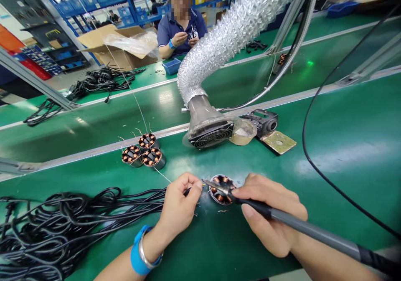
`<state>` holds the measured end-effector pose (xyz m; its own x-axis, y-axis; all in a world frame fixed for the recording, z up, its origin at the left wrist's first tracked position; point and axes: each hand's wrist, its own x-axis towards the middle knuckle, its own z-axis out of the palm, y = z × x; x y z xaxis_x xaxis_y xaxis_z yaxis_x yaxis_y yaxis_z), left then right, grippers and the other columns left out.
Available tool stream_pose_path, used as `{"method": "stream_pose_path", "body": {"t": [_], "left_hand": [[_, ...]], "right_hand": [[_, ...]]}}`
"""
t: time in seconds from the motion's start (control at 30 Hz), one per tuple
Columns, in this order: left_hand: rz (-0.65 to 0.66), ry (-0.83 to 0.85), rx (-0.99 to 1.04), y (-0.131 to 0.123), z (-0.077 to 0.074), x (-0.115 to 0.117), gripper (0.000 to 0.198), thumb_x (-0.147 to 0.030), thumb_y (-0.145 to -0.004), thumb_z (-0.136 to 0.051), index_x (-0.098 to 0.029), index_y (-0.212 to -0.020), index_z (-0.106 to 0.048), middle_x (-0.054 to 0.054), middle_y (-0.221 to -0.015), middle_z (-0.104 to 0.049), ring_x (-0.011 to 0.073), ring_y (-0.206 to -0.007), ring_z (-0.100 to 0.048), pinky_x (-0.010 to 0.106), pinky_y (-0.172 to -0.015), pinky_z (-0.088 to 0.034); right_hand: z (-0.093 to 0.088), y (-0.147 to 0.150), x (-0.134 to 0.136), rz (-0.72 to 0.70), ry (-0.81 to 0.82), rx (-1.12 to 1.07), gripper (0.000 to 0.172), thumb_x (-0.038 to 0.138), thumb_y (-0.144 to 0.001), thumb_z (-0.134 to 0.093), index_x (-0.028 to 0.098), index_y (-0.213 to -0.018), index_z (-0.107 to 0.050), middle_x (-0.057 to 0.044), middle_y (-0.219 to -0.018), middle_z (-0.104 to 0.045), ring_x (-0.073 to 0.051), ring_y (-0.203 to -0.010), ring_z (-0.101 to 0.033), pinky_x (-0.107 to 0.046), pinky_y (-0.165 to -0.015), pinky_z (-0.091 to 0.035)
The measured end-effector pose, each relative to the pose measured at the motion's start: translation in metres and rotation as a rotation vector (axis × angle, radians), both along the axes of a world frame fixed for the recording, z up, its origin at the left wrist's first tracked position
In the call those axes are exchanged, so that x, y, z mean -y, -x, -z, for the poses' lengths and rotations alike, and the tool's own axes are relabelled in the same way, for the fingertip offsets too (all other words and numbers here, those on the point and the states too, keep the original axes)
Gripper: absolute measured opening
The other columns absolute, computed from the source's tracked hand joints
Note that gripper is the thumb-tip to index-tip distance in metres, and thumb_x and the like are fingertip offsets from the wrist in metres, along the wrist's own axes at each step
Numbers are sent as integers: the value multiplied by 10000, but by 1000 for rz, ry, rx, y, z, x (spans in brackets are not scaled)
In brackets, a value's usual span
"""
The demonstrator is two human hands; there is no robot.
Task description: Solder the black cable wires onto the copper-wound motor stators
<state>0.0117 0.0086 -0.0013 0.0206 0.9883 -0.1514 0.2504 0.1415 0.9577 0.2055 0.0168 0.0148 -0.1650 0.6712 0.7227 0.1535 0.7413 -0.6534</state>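
Note:
My right hand is wrapped round a soldering iron, its tip pointing left. That tip hovers over or touches the near-left rim of a round motor stator with copper windings; contact is unclear. On the other side, my left hand pinches the end of a black cable, and a bit of thin yellowish wire shows near its fingertips. A thin pale wire, like solder, runs down from above to this hand. Three more wound stators stand grouped behind it.
A heap of black cables covers the left front. A fume hood on a silver duct hangs behind the stator, beside a soldering iron stand with a sponge. A black cord curves at right. Opposite sits a co-worker.

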Motion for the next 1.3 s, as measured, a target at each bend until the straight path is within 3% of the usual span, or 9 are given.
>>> {"method": "stream_pose_path", "body": {"t": [1.3], "left_hand": [[-24, 29, -4, 0, 3, 2, 249, -361, -889, -556, -177, -721, -561, -65, -550, -431, 96, -523, -362, 216, -516, -273]], "right_hand": [[-2, -4, -2, 24, 25, -65, 259, 109, -762, -554, 203, -953, -702, -39, -673, -666, -158, -505, -569, -302, -463, -469]]}}
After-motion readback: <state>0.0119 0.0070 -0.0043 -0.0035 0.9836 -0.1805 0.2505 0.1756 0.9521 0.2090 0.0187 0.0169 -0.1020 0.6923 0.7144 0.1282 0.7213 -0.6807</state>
